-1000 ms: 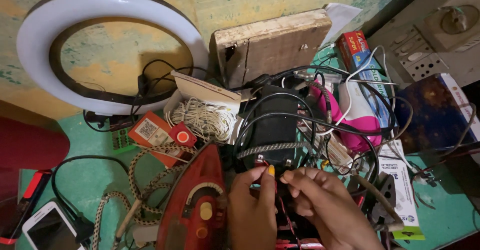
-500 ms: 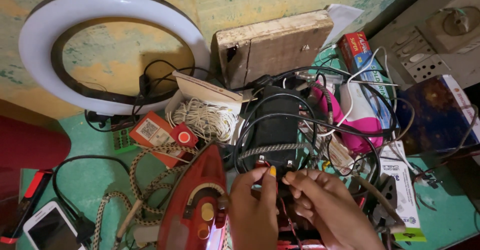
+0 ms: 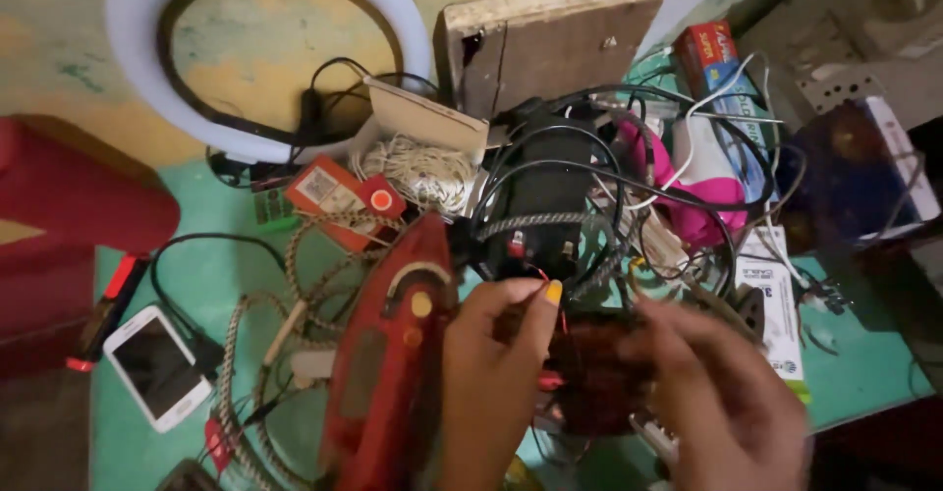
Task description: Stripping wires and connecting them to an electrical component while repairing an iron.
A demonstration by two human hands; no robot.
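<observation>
**My hands pull apart over the little board**

My left hand is curled on the front edge of a small dark board with thin red wires. My thumb with the yellow nail presses on top.

A moment ago both hands were pinched close together on it. Now my right hand has slid to the right and looks blurry. I cannot tell if it holds anything.

The board sits near the front edge of the green table, just right of the red iron. A black box wrapped in cables is right behind it. A white phone lies by the left edge.

So the board now rests mostly in my left hand.
</observation>
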